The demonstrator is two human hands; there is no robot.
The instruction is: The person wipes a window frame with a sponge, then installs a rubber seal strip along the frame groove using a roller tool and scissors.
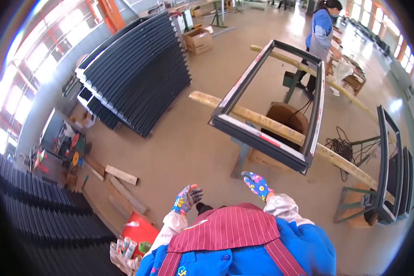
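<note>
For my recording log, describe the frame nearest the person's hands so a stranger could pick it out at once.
Find the two long wooden beams crossing above the workshop floor. Ahead of the right hand, a large dark rectangular frame rests across both. Unlike the frames clustered at the far right, it sits alone, with red marks along its near side.

Holds flower-gloved left hand (186, 199) just beyond the upper left edge of the maroon striped apron (225, 230), with loosely bent, dark fingers turned inward. Reaches flower-gloved right hand (258, 186) past the apron's upper right edge, with fingers pointing forward and inward. Extends both pale-sleeved forearms (284, 206) ahead.
</note>
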